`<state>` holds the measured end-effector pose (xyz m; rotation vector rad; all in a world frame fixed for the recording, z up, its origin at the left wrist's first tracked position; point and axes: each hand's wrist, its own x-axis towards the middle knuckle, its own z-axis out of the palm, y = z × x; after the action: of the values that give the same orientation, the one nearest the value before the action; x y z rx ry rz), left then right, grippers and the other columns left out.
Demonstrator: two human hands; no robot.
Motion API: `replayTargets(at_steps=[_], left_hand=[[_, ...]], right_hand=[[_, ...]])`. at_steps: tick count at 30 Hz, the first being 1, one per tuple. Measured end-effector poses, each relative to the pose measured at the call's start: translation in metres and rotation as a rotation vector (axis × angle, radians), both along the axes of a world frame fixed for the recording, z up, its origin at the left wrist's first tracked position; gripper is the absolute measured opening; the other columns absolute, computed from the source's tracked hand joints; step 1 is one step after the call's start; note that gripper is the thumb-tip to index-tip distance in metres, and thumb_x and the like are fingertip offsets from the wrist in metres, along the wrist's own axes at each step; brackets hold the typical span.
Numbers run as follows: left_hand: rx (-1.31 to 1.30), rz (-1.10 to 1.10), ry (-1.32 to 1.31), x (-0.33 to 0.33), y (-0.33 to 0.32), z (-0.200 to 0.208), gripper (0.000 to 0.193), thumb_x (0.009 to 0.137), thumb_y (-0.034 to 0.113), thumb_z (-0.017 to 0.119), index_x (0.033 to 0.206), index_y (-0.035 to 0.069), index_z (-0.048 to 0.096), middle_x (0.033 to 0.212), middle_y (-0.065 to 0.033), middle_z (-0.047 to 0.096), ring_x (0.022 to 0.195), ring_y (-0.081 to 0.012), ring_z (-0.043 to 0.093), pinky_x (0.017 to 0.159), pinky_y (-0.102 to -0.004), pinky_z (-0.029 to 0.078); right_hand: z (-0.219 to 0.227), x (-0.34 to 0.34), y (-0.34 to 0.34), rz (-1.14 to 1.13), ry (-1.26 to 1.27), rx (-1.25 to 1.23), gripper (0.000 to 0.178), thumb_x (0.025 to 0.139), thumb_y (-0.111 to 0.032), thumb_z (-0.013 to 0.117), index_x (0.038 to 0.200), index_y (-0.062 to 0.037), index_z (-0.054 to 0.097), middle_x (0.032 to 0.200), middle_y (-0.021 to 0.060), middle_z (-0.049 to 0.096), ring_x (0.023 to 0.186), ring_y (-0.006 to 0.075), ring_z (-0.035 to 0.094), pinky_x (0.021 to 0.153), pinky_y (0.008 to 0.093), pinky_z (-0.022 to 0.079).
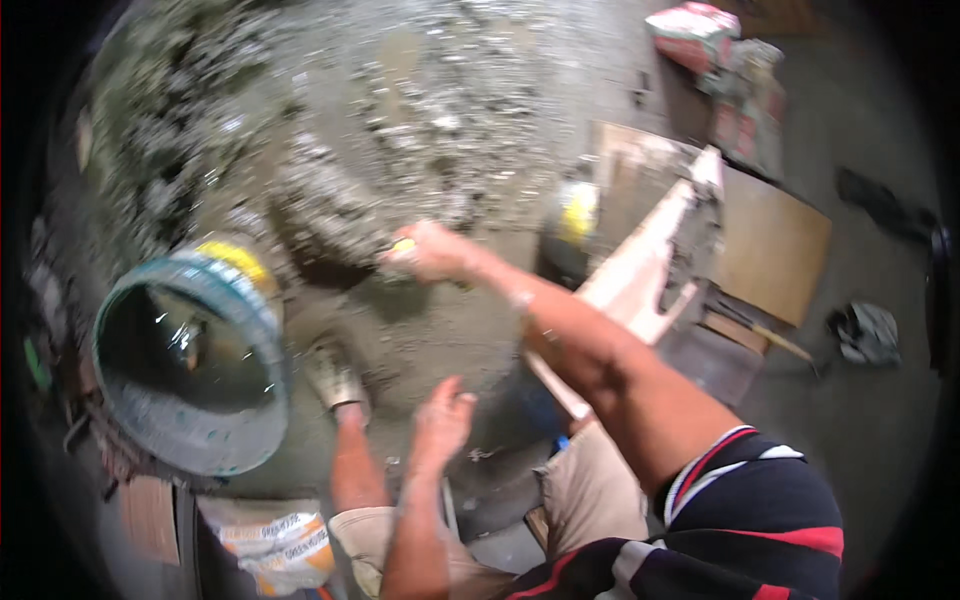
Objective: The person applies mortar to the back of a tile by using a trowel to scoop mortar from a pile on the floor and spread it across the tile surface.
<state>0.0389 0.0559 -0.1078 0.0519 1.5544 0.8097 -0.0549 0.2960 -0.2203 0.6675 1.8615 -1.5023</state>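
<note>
My right hand [432, 252] reaches forward over wet grey mortar [330, 200] and is closed round a tool's yellow-ended handle [403, 245]. Blur and wet mortar hide the tool's working end, so I cannot tell its exact kind. Lower down, my left hand [441, 425] hovers in front of my body with nothing in it, thumb and fingers apart. To the left stands a large bucket [190, 465] with a turquoise rim and a yellow patch on its side, holding murky water. My shod foot [338, 370] is beside it.
A second bucket with a yellow patch [578, 215] stands beyond my right forearm. Mortar-smeared boards [640, 255] and a brown panel [770, 245] lie at right, near a wooden-handled tool [775, 338]. Bags [695, 35] lie far right; a white-orange bag [275, 545] is near left.
</note>
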Motion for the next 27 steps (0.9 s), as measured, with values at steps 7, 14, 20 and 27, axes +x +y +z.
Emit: replayTargets(at_steps=[7,14,20,27], left_hand=[[-0.109,-0.118,0.119,0.039,-0.048,-0.024,0.045,0.096,0.026,0.058,0.134,0.002,0.058,0.115,-0.0208,0.070,0.109,-0.0323,0.067,0.096,-0.0390,0.049],[-0.274,-0.350,0.367,0.024,-0.049,0.086,0.038,0.097,0.026,0.059,0.130,0.008,0.063,0.120,-0.0203,0.068,0.112,-0.0327,0.064,0.096,-0.0391,0.049],[-0.183,-0.035,0.278,0.033,-0.074,0.100,0.038,0.094,0.021,0.065,0.125,0.000,0.063,0.115,-0.0144,0.070,0.108,-0.0217,0.064,0.095,-0.0324,0.048],[-0.068,-0.079,0.222,0.078,0.065,0.139,0.042,0.095,0.023,0.064,0.129,-0.001,0.062,0.120,-0.0156,0.068,0.108,-0.0226,0.064,0.095,-0.0322,0.048]], right_hand=[[0.189,0.100,0.011,-0.218,-0.036,-0.022,0.046,0.088,-0.042,0.069,0.091,0.0039,0.061,0.067,0.0113,0.060,0.061,0.0183,0.056,0.059,0.0389,0.049],[0.337,0.302,0.044,-0.767,-0.229,0.314,0.043,0.089,-0.037,0.073,0.101,0.0033,0.066,0.076,0.0149,0.066,0.065,0.0213,0.064,0.063,0.0386,0.051],[0.308,0.367,0.059,-0.774,-0.244,0.881,0.032,0.088,-0.029,0.072,0.100,-0.0011,0.062,0.087,0.0241,0.069,0.081,0.0405,0.069,0.071,0.0473,0.053],[0.345,0.430,0.094,-0.523,-0.179,1.006,0.037,0.089,-0.025,0.067,0.120,-0.0072,0.057,0.107,0.0205,0.068,0.098,0.0401,0.067,0.083,0.0497,0.053]])
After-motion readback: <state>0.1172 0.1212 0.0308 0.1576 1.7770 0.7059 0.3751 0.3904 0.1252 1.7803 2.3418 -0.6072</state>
